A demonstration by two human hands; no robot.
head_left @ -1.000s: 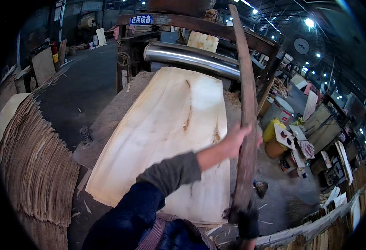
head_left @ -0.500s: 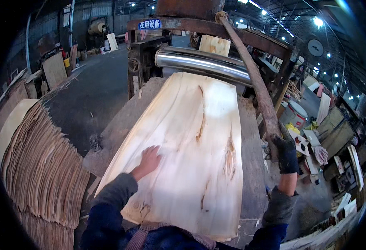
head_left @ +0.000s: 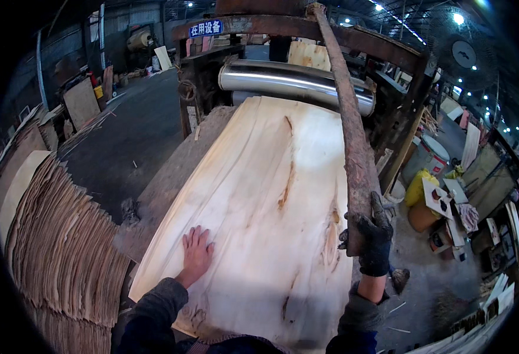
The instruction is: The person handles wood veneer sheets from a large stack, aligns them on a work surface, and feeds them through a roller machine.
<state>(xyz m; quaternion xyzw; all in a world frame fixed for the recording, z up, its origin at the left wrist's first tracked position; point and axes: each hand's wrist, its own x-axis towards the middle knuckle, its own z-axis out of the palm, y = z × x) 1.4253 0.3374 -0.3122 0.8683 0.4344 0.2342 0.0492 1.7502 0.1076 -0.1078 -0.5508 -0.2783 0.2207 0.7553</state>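
A long pale wood veneer sheet (head_left: 253,224) with brown cracks and knots lies in front of me, its far end close to a shiny metal roller (head_left: 295,84). My bare left hand (head_left: 198,252) rests flat on the sheet's left part, fingers spread and holding nothing. On the right, my right hand (head_left: 374,242) in a black glove is wrapped round the lower end of a long, rough brown lever bar (head_left: 354,135). This bar slants up to the top of the machine frame and covers part of the sheet's right edge.
A tall stack of veneer sheets (head_left: 64,248) stands close on my left. The rusty machine frame (head_left: 265,25) spans the roller. At the right are a large drum (head_left: 430,154), a yellow bag (head_left: 423,186), scattered boards, and a fan (head_left: 463,54).
My right hand has brought the bar's lower end leftward and nearer, over the sheet's right edge. My left hand sits slightly lower on the sheet. The view has shifted a little.
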